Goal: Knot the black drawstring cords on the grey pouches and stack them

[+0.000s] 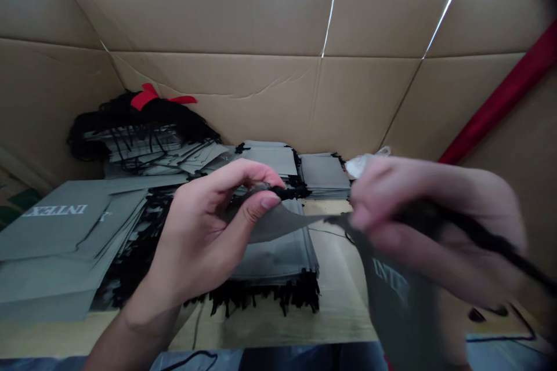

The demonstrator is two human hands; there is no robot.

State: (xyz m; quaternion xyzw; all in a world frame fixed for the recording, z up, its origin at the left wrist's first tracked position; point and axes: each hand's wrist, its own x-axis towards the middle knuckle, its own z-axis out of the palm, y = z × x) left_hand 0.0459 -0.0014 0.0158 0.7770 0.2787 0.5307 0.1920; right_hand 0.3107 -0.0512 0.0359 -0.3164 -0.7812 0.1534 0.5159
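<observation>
A grey fabric piece (394,295) with white "INTE" lettering stretches between both hands. My left hand (217,226), left of centre, pinches its corner and a black cord end (289,192) between thumb and forefinger. On the right, my right hand (435,226) is blurred, its fingers closed on the fabric's upper edge, with a black cord (491,237) running through the hand and out to the right. Below the left hand lies a stack of grey pouches (278,258) with black cord ends along its front edge.
Grey printed sheets (56,220) lie in a pile at left. Behind them are more grey pieces under black cords (152,116) with a red strip (147,95). Smaller grey stacks (324,173) and a white plastic bag (361,163) sit near the cardboard wall (243,81).
</observation>
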